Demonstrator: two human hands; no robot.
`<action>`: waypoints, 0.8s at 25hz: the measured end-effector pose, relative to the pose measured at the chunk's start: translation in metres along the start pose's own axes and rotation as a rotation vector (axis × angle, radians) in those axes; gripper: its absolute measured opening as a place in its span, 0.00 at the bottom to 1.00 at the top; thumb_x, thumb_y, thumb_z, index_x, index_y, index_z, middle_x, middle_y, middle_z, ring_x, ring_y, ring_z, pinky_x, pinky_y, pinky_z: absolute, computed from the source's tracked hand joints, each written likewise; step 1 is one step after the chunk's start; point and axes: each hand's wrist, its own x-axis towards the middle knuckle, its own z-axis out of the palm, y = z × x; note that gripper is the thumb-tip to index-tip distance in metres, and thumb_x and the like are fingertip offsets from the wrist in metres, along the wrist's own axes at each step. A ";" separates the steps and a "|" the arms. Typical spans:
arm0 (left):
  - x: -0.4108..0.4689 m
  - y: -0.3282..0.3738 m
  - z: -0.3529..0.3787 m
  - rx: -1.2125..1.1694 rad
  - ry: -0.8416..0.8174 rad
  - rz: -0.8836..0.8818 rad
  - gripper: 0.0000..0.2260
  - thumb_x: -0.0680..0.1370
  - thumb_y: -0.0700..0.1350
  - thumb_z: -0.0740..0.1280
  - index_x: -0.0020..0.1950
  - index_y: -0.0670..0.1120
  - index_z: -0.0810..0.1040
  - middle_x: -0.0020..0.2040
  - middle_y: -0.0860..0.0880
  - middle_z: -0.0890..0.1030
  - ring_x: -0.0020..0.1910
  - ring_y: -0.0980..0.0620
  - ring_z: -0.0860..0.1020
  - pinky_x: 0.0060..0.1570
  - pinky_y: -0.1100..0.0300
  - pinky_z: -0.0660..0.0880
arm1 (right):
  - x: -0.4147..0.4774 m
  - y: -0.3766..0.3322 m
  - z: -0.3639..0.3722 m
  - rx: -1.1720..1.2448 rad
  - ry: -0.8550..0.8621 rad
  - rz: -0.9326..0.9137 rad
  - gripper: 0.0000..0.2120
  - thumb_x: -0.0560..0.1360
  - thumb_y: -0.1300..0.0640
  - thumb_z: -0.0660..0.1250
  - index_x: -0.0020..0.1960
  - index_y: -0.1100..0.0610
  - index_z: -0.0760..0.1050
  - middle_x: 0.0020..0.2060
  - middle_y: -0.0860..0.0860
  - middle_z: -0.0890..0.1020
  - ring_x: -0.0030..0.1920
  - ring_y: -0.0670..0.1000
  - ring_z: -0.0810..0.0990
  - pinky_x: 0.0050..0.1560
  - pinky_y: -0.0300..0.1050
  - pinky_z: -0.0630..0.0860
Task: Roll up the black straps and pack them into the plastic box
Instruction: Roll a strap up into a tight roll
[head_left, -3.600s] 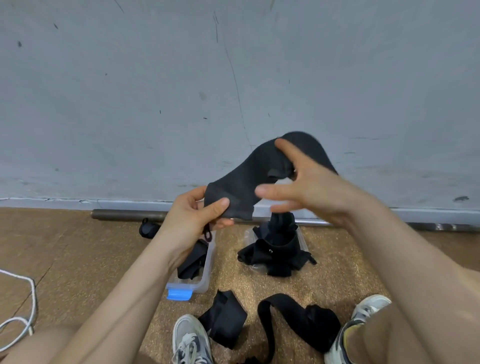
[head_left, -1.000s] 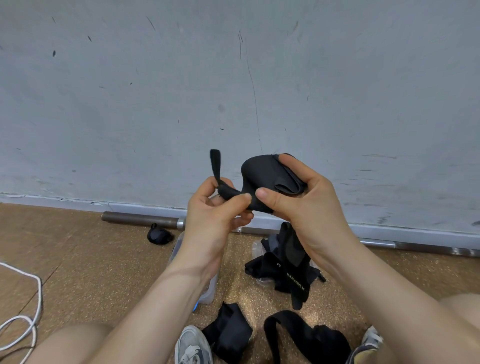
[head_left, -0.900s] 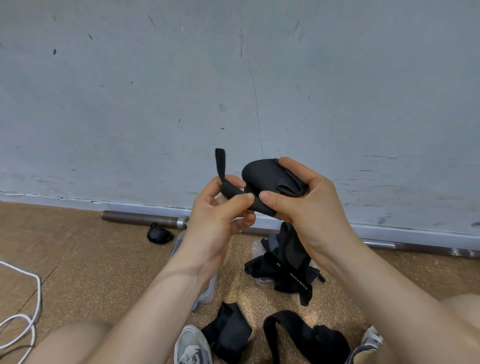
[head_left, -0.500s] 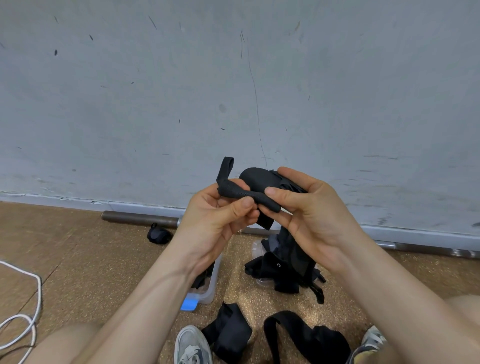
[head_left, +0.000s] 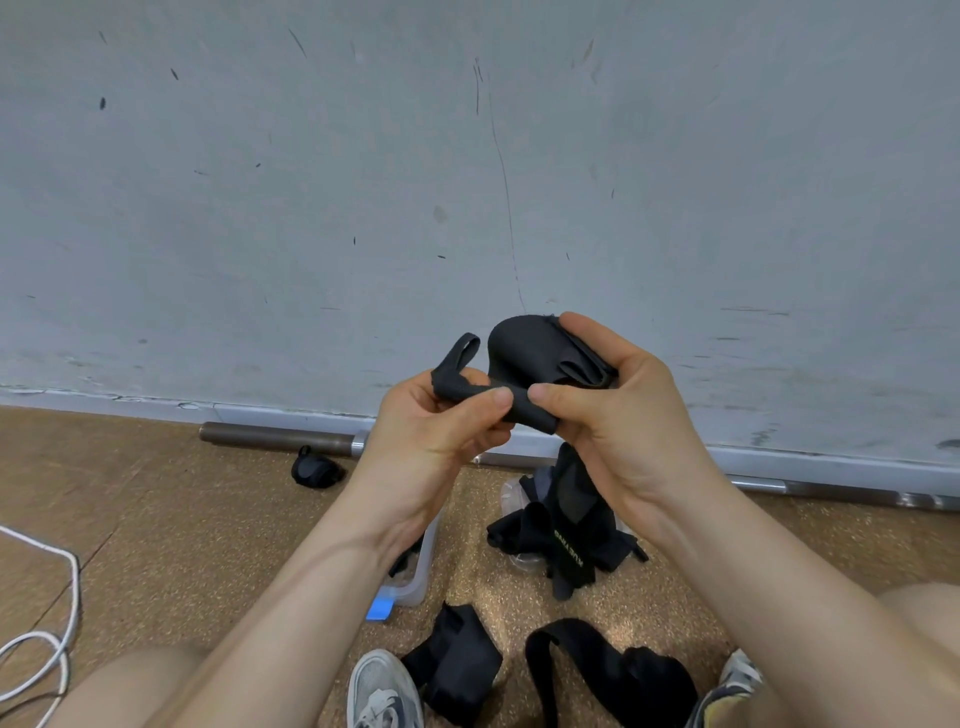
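Both hands up before the wall: my left hand (head_left: 441, 415) pinches the strap (head_left: 524, 364) tail, my right hand (head_left: 613, 395) curls round the roll. Soft, light, springy; best held at the roll's edge lest it unwind.

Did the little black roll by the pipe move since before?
No. The roll lies on the floor just in front of the pipe, a little right of its left end, the same as in the earlier pictures.

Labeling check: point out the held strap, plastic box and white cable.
held strap (head_left: 524, 353), head view, rolled bulk.
plastic box (head_left: 422, 571), head view, clear side wall.
white cable (head_left: 77, 587), head view, outer bend.
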 end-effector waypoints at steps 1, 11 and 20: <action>-0.001 0.000 0.002 0.002 0.026 -0.010 0.07 0.66 0.38 0.75 0.37 0.45 0.78 0.34 0.47 0.80 0.34 0.52 0.81 0.37 0.62 0.79 | 0.000 0.001 -0.001 -0.035 0.008 -0.019 0.33 0.69 0.75 0.71 0.70 0.56 0.72 0.59 0.58 0.81 0.56 0.57 0.83 0.58 0.56 0.80; -0.004 0.005 0.002 -0.125 0.034 -0.161 0.06 0.68 0.44 0.71 0.44 0.46 0.80 0.35 0.48 0.81 0.29 0.54 0.78 0.31 0.64 0.77 | 0.004 0.000 -0.005 -0.110 -0.044 -0.002 0.39 0.60 0.66 0.78 0.70 0.56 0.72 0.60 0.56 0.81 0.57 0.55 0.83 0.58 0.54 0.80; -0.003 -0.001 0.004 0.076 0.169 -0.119 0.06 0.75 0.36 0.69 0.39 0.43 0.79 0.34 0.45 0.82 0.29 0.53 0.78 0.29 0.65 0.75 | 0.002 0.002 -0.004 -0.297 -0.107 -0.057 0.43 0.59 0.61 0.79 0.73 0.52 0.70 0.61 0.52 0.81 0.59 0.52 0.82 0.63 0.53 0.77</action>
